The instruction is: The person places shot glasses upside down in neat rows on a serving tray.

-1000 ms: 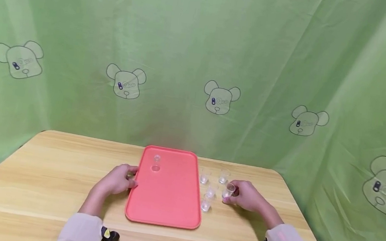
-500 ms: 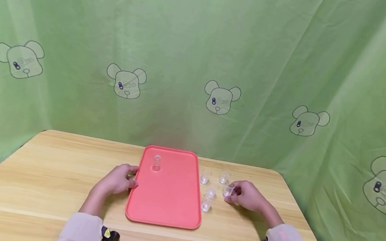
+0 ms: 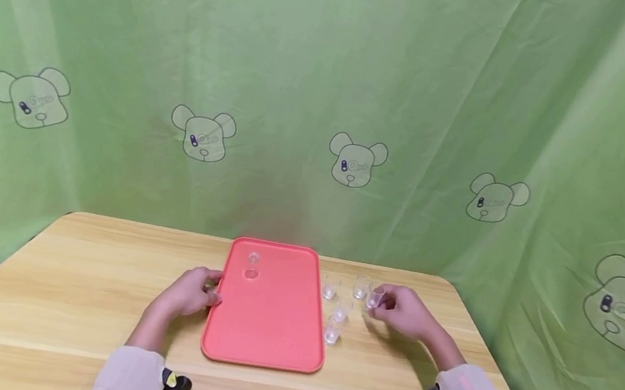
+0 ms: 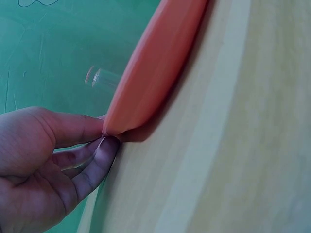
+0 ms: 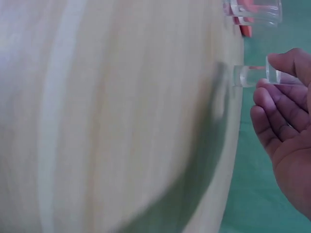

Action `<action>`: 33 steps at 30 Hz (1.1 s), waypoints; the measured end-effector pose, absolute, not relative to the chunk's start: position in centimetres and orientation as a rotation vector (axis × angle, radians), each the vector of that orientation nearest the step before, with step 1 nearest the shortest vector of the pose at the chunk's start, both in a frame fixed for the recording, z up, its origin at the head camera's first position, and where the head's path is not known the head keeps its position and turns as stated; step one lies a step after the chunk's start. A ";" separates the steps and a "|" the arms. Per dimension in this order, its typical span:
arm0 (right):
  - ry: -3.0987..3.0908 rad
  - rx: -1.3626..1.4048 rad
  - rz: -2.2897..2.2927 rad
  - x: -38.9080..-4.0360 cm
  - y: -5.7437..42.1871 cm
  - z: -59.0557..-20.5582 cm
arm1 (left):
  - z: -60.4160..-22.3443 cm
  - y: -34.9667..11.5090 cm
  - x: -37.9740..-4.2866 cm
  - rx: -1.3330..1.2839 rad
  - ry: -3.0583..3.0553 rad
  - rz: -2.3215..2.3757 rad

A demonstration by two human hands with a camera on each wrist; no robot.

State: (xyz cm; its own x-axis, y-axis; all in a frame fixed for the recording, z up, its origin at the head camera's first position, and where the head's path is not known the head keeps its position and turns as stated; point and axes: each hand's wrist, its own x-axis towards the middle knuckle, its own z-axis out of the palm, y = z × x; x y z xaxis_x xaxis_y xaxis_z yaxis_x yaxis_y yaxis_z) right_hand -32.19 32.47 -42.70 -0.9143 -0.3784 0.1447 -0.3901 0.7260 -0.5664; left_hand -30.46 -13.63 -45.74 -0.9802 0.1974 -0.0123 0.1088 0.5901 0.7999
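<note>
My left hand (image 3: pixel 189 290) pinches the left rim of a red rectangular tray (image 3: pixel 267 326), thumb above and fingers below in the left wrist view. Near the tray's far left corner stands one small clear cup (image 3: pixel 251 273), mouth down. To the right of the tray, my right hand (image 3: pixel 405 312) grips another small clear cup (image 3: pixel 374 299) near its rim between thumb and fingers. This cup is upright, its base close to the tabletop in the right wrist view (image 5: pixel 243 76). Several more clear cups (image 3: pixel 330 288) stand upright between the tray and this hand.
The tray lies on a light wooden table (image 3: pixel 72 295). Close to the held cup is another upright cup (image 3: pixel 361 287). A green curtain (image 3: pixel 289 101) with bear-head drawings hangs behind the table and along its sides.
My right hand has moved the gripped cup a little farther back, beside the rearmost cup. The left hand keeps its hold on the tray rim.
</note>
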 end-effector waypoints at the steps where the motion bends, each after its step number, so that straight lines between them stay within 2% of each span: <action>1: -2.890 0.641 0.957 -32.1 32.4 -42.4 | -45.7 -13.6 -30.4 0.268 2.715 1.348; 13: -2.743 0.666 0.921 -32.1 30.8 -40.1 | -45.4 -13.6 -30.1 0.322 2.730 1.341; 33: -2.716 0.879 0.876 -33.7 24.8 -37.3 | -45.5 -13.6 -30.2 0.313 2.727 1.344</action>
